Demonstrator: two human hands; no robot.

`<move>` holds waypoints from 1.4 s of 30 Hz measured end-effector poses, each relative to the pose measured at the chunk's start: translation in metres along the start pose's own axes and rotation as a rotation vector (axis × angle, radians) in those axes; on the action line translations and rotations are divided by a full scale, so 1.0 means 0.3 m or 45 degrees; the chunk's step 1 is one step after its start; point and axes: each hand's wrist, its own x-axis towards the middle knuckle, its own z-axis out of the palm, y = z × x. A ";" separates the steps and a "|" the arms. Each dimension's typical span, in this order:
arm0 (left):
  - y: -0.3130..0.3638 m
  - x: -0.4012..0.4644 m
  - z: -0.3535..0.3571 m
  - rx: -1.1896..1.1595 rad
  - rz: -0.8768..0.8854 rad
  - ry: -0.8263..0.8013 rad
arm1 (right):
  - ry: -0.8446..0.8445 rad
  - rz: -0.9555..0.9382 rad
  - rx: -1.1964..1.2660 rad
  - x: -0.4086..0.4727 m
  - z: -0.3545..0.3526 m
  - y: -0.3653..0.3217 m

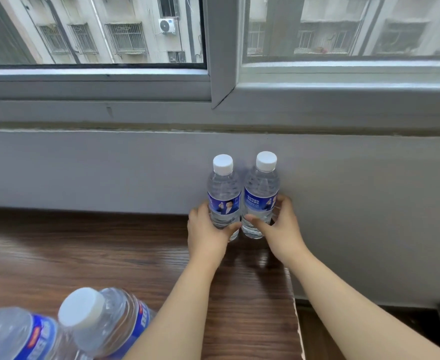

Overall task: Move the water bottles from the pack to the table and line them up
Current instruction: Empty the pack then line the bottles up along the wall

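The grip is two-handed: the left hand [205,235] wraps the lower body of the left bottle [224,198], thumb across the front below the blue label, and the right hand [278,227] wraps the lower body of the right bottle [260,196] in the same way. Both bottles stand upright with white caps on, just beside each other and probably touching at the shoulders, at the far right end of the wooden tabletop [83,255], near the grey wall [109,165] below the window [213,74]. Whether the bases rest fully on the wood cannot be told, as the hands cover them. More bottles [94,323] lie at the lower left edge of the view, close to the camera; their wrapping is not visible. The step in hand appears to be seating the first pair to start the line. To do it well, lower both bases flat before loosening the fingers, keep the bottles vertical, and set their fronts level so that later bottles can follow the same line leftward along the wall. Release one hand at a time, drawing the fingers straight back, since a sideways pull may tip the neighbour. The right bottle stands near the tabletop's right edge, so avoid nudging it outward.
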 end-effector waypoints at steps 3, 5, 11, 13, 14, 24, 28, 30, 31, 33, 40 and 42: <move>-0.002 0.012 0.007 0.027 0.012 -0.018 | -0.119 0.009 -0.046 0.000 -0.027 0.014; -0.009 0.018 0.004 -0.056 -0.014 -0.056 | -0.185 0.018 -0.045 0.007 -0.040 0.017; 0.001 0.005 -0.010 -0.251 -0.047 -0.189 | -0.245 0.010 -0.067 0.014 -0.048 0.013; 0.004 -0.010 -0.009 -0.310 0.020 -0.226 | -0.244 0.004 -0.063 0.011 -0.049 0.006; 0.003 -0.017 -0.010 -0.343 0.052 -0.254 | -0.250 0.002 -0.060 0.011 -0.050 0.003; -0.018 -0.011 -0.005 -0.206 -0.066 -0.044 | -0.082 0.017 -0.019 0.007 0.001 0.015; -0.004 0.000 0.009 0.070 -0.023 0.041 | -0.007 -0.007 -0.023 0.019 0.000 0.006; -0.006 0.003 0.013 0.072 0.027 -0.013 | -0.048 -0.009 -0.014 0.019 -0.013 0.000; -0.009 0.002 0.015 -0.016 0.065 -0.055 | -0.077 -0.012 -0.020 0.020 -0.020 0.002; -0.017 -0.009 0.016 -0.248 0.096 -0.132 | -0.145 -0.025 -0.044 0.025 -0.037 0.008; -0.031 -0.005 0.009 -0.241 0.025 -0.037 | -0.299 -0.034 -0.016 0.025 -0.048 0.021; -0.028 0.005 0.019 -0.042 -0.011 0.006 | -0.266 -0.003 0.006 0.016 -0.036 0.019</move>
